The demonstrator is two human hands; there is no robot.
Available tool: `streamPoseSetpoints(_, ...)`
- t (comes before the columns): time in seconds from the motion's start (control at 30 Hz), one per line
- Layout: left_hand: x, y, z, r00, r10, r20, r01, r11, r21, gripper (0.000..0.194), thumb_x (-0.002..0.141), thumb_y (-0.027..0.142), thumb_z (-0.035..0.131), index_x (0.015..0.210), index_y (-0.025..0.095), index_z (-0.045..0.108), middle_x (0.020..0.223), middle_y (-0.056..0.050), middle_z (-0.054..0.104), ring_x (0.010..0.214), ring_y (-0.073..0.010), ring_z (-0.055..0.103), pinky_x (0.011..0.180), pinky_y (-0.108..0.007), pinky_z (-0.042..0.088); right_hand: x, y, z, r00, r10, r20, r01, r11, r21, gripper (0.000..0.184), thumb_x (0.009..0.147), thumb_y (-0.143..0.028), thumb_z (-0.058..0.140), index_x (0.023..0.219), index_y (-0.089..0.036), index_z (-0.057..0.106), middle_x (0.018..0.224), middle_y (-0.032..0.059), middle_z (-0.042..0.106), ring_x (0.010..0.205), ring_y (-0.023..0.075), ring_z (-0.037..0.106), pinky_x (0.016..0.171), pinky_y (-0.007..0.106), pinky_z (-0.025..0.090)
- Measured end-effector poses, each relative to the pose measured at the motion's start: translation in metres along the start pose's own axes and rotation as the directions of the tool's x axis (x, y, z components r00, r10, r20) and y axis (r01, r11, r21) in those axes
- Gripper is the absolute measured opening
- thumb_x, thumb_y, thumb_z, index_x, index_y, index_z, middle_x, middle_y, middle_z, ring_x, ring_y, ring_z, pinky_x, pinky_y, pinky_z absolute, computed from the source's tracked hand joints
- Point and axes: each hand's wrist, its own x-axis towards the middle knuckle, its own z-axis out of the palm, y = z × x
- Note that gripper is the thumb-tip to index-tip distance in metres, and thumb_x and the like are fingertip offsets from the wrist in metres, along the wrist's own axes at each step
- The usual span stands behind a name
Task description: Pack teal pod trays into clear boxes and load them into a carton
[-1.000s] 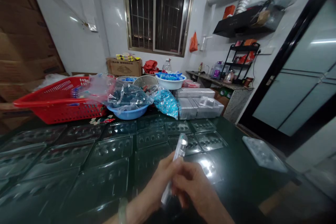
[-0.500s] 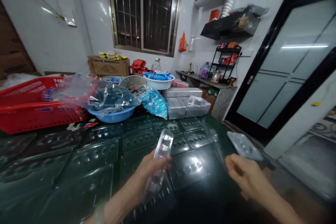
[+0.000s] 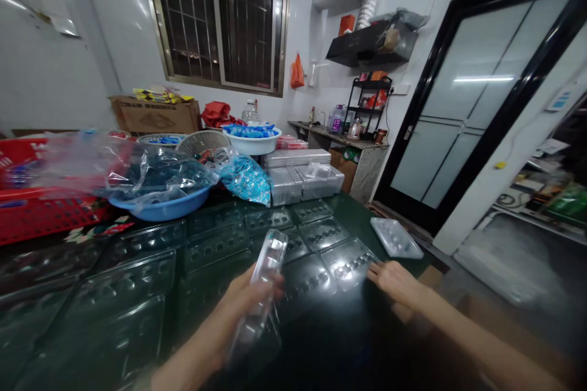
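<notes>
My left hand (image 3: pixel 250 299) is wrapped round a narrow stack of clear plastic blister trays (image 3: pixel 273 250), held tilted above the table. At the right, my right hand (image 3: pixel 395 282) has its fingers closed at the right edge of a single clear blister tray (image 3: pixel 351 264), which lies about flat on the dark green table (image 3: pixel 330 336). More clear trays (image 3: pixel 323 233) with rows of moulded hollows are spread side by side across the table. Beyond my right hand, a thicker pile of clear trays (image 3: pixel 397 237) sits near the table's right edge.
Along the back stand a red basket (image 3: pixel 50 220), a blue basin (image 3: pixel 165 204) under plastic bags, a bag of light-blue packets (image 3: pixel 247 178), a white basin (image 3: pixel 254 143) of blue pieces and stacked clear trays (image 3: pixel 302 174). A cardboard box (image 3: pixel 156 115) stands behind.
My right hand has lowered the single tray from a raised, tilted position onto the table. The left hand still holds its stack. The view has turned to the right.
</notes>
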Motion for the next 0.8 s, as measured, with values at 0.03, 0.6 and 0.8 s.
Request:
streamPoseSetpoints(0.03,-0.001,-0.001,0.002,1.0,-0.007,-0.002,0.007,1.0,-0.006,0.061,0.062,0.049,0.064,0.114,0.02,0.054,0.111,-0.012,0.06,0.097,-0.0305,0.056,0.077,-0.039,0.043,0.004,0.001,0.0,1.0,0.021,-0.006,-0.021,1.0,0.012,0.023,0.07,0.002,0.048,0.081,-0.015,0.059,0.081,0.0074,0.063,0.072,0.0183,0.06,0.057,0.025,0.038)
streamPoseSetpoints(0.6,-0.025,-0.024,0.046,0.981,0.072,0.179,-0.067,0.997,-0.033,0.066,0.067,0.052,0.064,0.12,0.016,0.051,0.075,-0.005,0.063,0.074,-0.0215,0.06,0.073,-0.031,0.045,0.021,-0.206,-0.138,0.982,0.19,-0.004,0.075,-0.367,0.927,0.03,0.07,-0.04,0.064,0.076,-0.01,0.064,0.058,-0.0002,0.053,0.047,0.0059,0.046,0.043,0.017,0.032)
streamPoseSetpoints(0.8,-0.029,-0.029,0.039,0.977,0.051,0.209,-0.029,0.994,-0.109,0.064,0.066,0.051,0.065,0.117,0.015,0.052,0.059,-0.002,0.058,0.062,-0.0187,0.058,0.062,-0.027,0.046,0.028,-0.198,-0.121,0.99,0.132,-0.049,0.1,-0.411,0.906,0.042,0.066,-0.051,0.064,0.071,-0.01,0.065,0.055,0.0012,0.053,0.046,0.0061,0.046,0.042,0.016,0.03)
